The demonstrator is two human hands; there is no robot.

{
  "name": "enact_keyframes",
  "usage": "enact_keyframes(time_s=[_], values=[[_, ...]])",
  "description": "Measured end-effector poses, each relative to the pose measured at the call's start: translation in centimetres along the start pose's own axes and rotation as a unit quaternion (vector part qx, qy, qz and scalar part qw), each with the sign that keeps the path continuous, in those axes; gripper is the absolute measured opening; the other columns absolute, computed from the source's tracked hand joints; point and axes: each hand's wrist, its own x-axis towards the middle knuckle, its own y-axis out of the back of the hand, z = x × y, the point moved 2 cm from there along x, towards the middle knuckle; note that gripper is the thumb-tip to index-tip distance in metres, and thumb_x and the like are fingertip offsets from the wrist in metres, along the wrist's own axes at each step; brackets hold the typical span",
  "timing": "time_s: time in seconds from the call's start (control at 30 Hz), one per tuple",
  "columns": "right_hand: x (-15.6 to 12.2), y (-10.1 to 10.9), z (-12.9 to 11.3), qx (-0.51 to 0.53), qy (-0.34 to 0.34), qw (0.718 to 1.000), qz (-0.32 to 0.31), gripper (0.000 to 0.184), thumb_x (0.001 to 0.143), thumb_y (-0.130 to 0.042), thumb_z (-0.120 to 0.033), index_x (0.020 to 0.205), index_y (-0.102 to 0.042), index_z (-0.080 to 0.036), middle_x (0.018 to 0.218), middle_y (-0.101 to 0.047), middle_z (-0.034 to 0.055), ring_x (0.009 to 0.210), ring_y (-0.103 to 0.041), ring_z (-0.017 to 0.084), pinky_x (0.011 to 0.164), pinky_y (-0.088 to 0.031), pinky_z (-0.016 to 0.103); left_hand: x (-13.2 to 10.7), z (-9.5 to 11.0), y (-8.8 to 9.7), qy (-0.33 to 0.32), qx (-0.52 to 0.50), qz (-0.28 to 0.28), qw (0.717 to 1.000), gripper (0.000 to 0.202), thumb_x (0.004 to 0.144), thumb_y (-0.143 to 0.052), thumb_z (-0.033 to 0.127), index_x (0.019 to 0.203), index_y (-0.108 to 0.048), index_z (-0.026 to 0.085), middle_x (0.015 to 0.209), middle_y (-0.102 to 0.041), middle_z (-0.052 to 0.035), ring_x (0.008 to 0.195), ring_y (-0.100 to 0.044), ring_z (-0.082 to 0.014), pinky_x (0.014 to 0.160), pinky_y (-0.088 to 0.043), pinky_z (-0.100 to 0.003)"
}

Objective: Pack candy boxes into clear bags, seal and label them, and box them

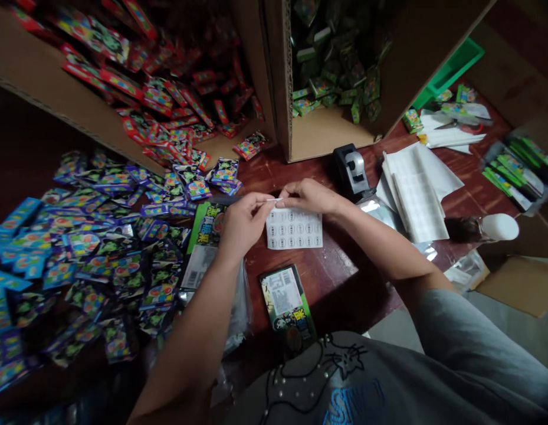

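Both hands meet at the top edge of a white sheet of round stickers (295, 229), printed in rows, above the dark red table. My left hand (246, 223) pinches the sheet's upper left corner between thumb and fingers. My right hand (309, 196) is closed on the same edge, its fingertips almost touching the left ones. Below the sheet lies a green and black printed packet (286, 301) with a white label. Another such packet (207, 227) lies under and beside my left wrist, on clear plastic bags (238, 301).
Many purple packets (123, 248) and some blue ones (23, 236) cover the left. Behind stand cartons of red packets (163, 94) and green packets (322, 85). To the right are a tape dispenser (351, 171), white sheets (415, 189) and a white-capped bottle (481, 228).
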Motion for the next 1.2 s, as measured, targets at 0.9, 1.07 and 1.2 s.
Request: enact_keyframes(time_s=[0.9,1.07,1.2], values=[[-3.6,0.4,-3.6,0.165,0.147,0.966,0.132,0.069,0.102,-0.069,-0.040,0.163,-0.043,-0.021,0.100,-0.069,0.0007,0.095,-0.068,0.016,0.100,-0.057,0.035,-3.2,2.6,0.8,-0.030,0.194,0.110,0.974,0.042,0.101,-0.056,0.054,0.110,-0.080,0.021,0.112,-0.081,-0.0121,0.113,-0.071,-0.0323,0.108,-0.050,-0.044],[-9.8,-0.7,-4.8,0.273,0.088,0.953,0.094,0.072,0.096,-0.080,-0.043,0.158,-0.049,-0.022,0.097,-0.067,-0.0008,0.092,-0.067,0.015,0.094,-0.059,0.033,-11.9,1.6,1.0,-0.043,0.247,-0.009,0.968,0.032,0.101,-0.057,0.046,0.104,-0.082,0.026,0.108,-0.080,-0.0098,0.106,-0.070,-0.0317,0.108,-0.049,-0.047],[-11.8,-4.6,-5.4,0.345,0.053,0.937,-0.006,0.064,0.096,-0.080,-0.035,0.152,-0.052,-0.022,0.095,-0.066,-0.0024,0.086,-0.065,0.011,0.088,-0.059,0.028,-15.8,1.2,0.4,-0.015,0.227,-0.071,0.971,0.025,0.097,-0.059,0.037,0.097,-0.082,0.025,0.102,-0.080,-0.0091,0.101,-0.071,-0.0304,0.103,-0.051,-0.047]])
